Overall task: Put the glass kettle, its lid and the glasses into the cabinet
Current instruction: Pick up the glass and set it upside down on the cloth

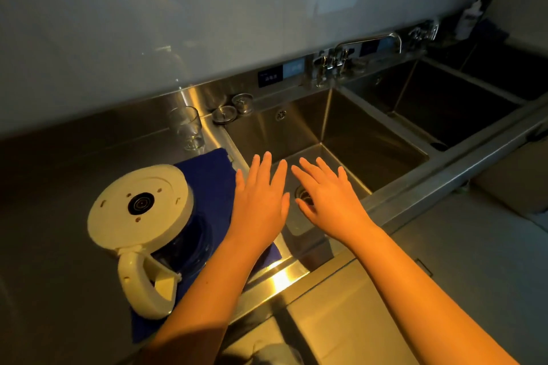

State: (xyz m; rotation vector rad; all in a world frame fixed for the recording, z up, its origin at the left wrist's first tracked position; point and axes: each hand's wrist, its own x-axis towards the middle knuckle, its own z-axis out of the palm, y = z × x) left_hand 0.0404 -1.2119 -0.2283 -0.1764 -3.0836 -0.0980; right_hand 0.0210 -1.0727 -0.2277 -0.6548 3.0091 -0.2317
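The glass kettle (142, 216) stands upside down on a blue cloth (210, 175) on the steel counter, its white base facing up and its white handle toward me. Clear glasses (188, 127) stand behind it near the backsplash. A small round lid-like piece (224, 114) lies by the sink corner, with another (242, 101) behind it. My left hand (261, 195) hovers flat with straight fingers at the cloth's right edge. Over the sink basin, my right hand (323, 192) is spread flat and holds nothing.
A steel sink (350, 133) with a drain (302, 192) lies under my hands. Faucets (335, 61) rise at the back, more basins (444, 104) extend to the right, and a soap dispenser (471, 16) stands at the far right. The counter front edge (284, 278) runs below.
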